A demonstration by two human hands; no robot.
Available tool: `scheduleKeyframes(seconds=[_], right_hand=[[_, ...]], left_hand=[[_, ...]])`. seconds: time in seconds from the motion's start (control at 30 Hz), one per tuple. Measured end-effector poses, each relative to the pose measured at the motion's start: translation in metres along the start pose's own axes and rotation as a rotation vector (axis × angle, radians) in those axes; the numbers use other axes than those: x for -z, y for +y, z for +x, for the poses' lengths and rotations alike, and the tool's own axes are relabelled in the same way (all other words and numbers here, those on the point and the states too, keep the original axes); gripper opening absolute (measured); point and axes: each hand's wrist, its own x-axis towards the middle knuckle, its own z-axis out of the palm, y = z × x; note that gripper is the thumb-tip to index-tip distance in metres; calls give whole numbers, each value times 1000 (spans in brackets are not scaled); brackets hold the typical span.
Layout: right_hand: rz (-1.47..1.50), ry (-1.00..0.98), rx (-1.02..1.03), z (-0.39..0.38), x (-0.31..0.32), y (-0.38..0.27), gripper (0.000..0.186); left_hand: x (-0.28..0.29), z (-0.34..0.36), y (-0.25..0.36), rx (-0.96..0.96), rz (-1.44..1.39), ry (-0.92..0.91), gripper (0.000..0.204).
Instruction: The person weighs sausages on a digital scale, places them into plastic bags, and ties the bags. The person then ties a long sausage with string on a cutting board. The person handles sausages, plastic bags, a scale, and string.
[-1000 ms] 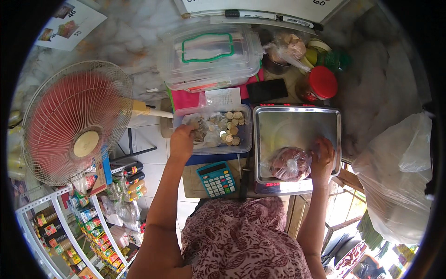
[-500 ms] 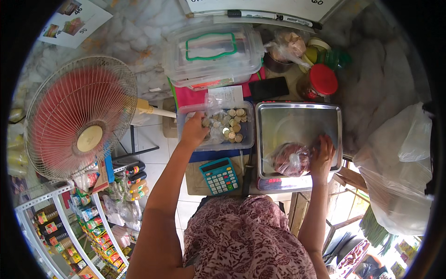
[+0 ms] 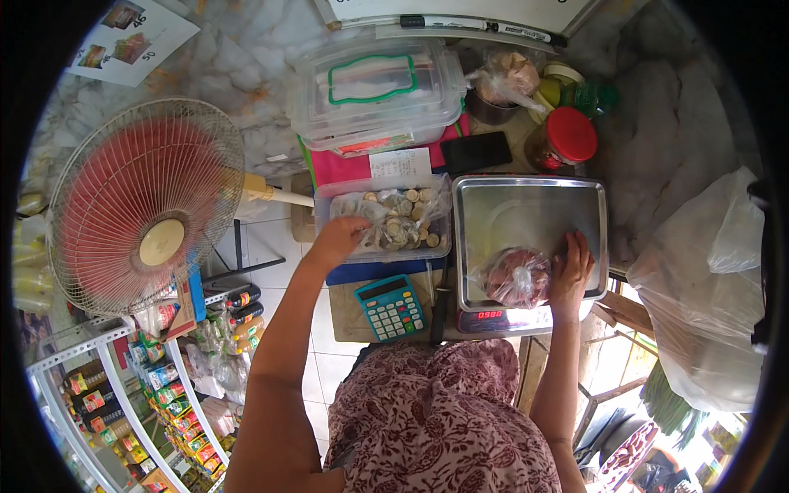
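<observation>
Nearby, a teal calculator [image 3: 389, 308]. Beyond it, I note a clear bag [image 3: 518, 278] of dark red contents on the scale pan [image 3: 522, 209]; right hand [image 3: 571, 273], open, just beside it. Left hand [image 3: 339, 238] at plastic [image 3: 380, 215] over coins [image 3: 431, 240]; grip: cannot tell. Behind: lidded box [image 3: 374, 125].

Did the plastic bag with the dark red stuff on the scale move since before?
No. The plastic bag is in the same spot on the metal tray, near its front edge.
</observation>
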Motion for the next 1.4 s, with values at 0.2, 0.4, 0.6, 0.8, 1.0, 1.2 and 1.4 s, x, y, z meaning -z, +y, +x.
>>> scheduleKeyframes(seconds=[0.2, 0.4, 0.6, 0.8, 1.0, 1.2, 1.4], right_hand=[[29, -9, -11, 0, 0, 1, 50], [44, -10, -8, -1, 0, 2, 50], [67, 1, 2, -2, 1, 4, 50], [37, -6, 16, -2, 2, 4, 50], [36, -22, 0, -2, 1, 3, 50], [33, -33, -40, -2, 1, 2, 51], [35, 4, 10, -2, 2, 2, 49]], left_hand=[[-7, -4, 18, 26, 418, -30, 23], [-5, 7, 17, 59, 707, -72, 28], [6, 18, 21, 135, 837, -85, 27], [4, 24, 11, 222, 896, -101, 21], [-8, 12, 5, -1, 482, 138, 20], [-2, 18, 7, -53, 498, 0, 18], [-1, 15, 5, -104, 589, -24, 15]])
